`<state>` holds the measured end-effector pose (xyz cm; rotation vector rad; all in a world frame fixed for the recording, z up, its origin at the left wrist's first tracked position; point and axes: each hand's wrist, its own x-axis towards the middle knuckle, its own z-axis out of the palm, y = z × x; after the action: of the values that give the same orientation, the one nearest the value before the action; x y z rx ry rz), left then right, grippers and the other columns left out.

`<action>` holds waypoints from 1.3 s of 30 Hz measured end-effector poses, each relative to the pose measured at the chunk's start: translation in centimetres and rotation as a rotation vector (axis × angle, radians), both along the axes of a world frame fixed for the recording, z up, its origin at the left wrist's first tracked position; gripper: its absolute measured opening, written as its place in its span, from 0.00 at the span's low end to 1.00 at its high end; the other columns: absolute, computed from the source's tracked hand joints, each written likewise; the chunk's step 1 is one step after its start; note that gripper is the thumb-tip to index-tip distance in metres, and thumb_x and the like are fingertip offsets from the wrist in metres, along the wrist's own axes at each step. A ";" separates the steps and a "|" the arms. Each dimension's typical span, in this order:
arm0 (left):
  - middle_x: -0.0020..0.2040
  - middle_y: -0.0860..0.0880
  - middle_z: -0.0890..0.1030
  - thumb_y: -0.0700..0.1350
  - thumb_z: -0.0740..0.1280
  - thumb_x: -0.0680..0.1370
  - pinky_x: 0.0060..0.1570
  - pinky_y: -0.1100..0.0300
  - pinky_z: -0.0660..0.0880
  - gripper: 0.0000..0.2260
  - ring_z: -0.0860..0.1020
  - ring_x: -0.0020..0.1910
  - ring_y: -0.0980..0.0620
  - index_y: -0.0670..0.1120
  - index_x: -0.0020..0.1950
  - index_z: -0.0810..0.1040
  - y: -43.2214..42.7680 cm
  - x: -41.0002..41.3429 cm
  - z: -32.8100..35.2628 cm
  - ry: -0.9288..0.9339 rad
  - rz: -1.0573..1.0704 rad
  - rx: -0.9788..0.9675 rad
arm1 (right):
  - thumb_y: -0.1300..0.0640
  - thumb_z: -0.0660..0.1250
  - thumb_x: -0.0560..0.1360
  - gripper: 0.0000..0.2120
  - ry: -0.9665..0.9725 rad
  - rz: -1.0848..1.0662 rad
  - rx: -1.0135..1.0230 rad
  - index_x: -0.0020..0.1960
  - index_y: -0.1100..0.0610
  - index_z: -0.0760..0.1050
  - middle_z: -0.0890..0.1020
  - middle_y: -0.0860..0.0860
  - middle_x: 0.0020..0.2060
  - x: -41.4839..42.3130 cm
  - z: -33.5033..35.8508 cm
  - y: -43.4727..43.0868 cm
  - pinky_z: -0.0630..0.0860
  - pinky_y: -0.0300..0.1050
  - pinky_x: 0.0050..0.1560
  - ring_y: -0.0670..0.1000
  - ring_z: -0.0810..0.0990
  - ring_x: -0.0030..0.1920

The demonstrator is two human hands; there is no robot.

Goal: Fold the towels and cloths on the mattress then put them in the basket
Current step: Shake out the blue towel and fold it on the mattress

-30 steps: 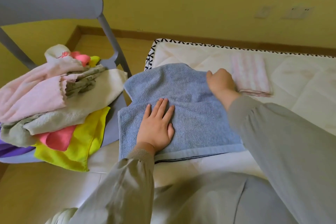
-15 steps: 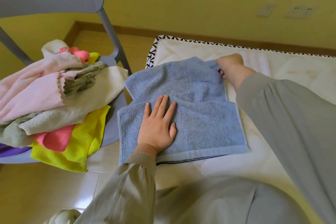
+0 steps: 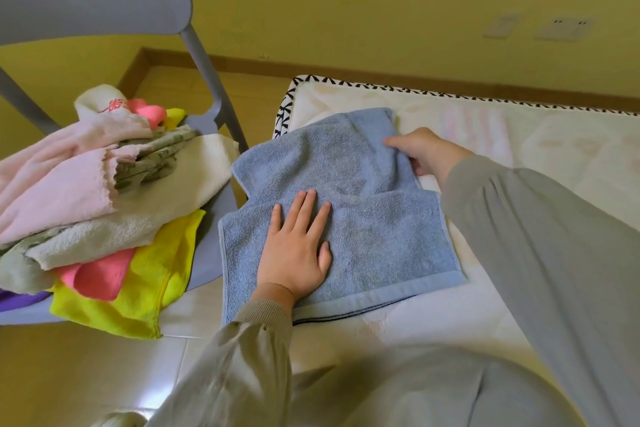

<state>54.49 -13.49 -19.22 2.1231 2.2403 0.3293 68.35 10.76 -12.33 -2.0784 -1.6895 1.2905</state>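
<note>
- The left hand (image 3: 298, 246) lies flat on the near half of the blue towel (image 3: 381, 239), fingers straight and slightly spread, pinning it to the mattress (image 3: 571, 163).
- The towel is thick looped terry with a flat woven band along its near hem. It lies part-folded at the mattress's left end, its far portion narrower and rumpled.
- The right hand (image 3: 422, 152) pinches that far portion's right edge, fingers curled round it.
- This looks like mid-fold; the next move calls for laying the far flap over squarely, edges matched, then smoothing.
- To the left, a chair (image 3: 209, 246) holds a loose heap of cloths (image 3: 86, 191): pink, cream, yellow.
- Farther off, a pink striped cloth (image 3: 474, 135) lies blurred on the quilted mattress. No basket shows.
</note>
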 end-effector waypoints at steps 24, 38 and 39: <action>0.68 0.41 0.71 0.45 0.53 0.76 0.70 0.52 0.61 0.22 0.66 0.69 0.42 0.38 0.67 0.72 0.5 -2.1 1.6 -0.518 0.450 0.317 | 0.48 0.49 0.81 0.26 -0.509 0.580 0.570 0.77 0.53 0.52 0.51 0.53 0.78 -4.7 -4.1 -14.1 0.41 0.62 0.73 0.54 0.45 0.77; 0.55 0.40 0.76 0.41 0.57 0.78 0.46 0.51 0.78 0.18 0.78 0.53 0.39 0.40 0.68 0.63 8.9 -10.5 5.9 -0.557 0.807 -0.367 | 0.46 0.53 0.78 0.27 -0.399 0.512 0.677 0.76 0.51 0.58 0.56 0.51 0.77 -4.1 -5.8 -14.4 0.44 0.56 0.75 0.52 0.50 0.77; 0.53 0.41 0.75 0.41 0.58 0.78 0.40 0.53 0.77 0.18 0.78 0.52 0.40 0.40 0.68 0.63 9.2 -10.4 5.8 -0.609 0.835 -0.369 | 0.46 0.53 0.78 0.27 -0.394 0.511 0.676 0.75 0.51 0.59 0.56 0.51 0.77 -4.1 -5.9 -14.4 0.44 0.56 0.75 0.52 0.50 0.77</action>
<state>44.11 -4.32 -13.44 0.6976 2.3864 0.4483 64.25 -3.61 -18.21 -1.5995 -2.4827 0.2685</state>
